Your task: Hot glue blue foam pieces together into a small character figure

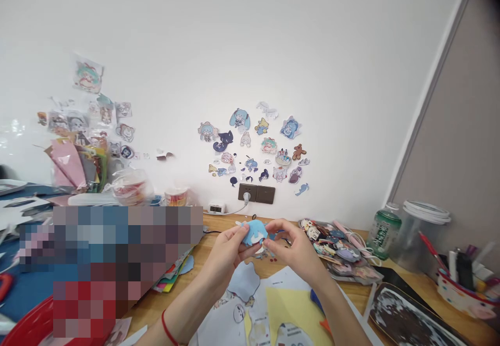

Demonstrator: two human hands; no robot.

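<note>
A small light-blue cutout figure (255, 230) with a white part is held up above the desk, in front of the wall socket. My left hand (233, 242) grips it from the left, thumb on its face. On its right edge, the fingers of my right hand (288, 242) are pinched together. Beneath my hands lie a pale blue cutout (244, 282), white printed sheets (219, 322) and a yellow sheet (289, 304). Something blue and orange shows partly behind my right forearm.
Right: a pile of cutouts (338, 247), a green bottle (385, 231), a clear tub (424, 231), a pen holder (461, 294) and a dark tray (414, 314). Left: a red basin (31, 325) and a blurred-out area. Stickers (269, 145) cover the wall around the socket (257, 193).
</note>
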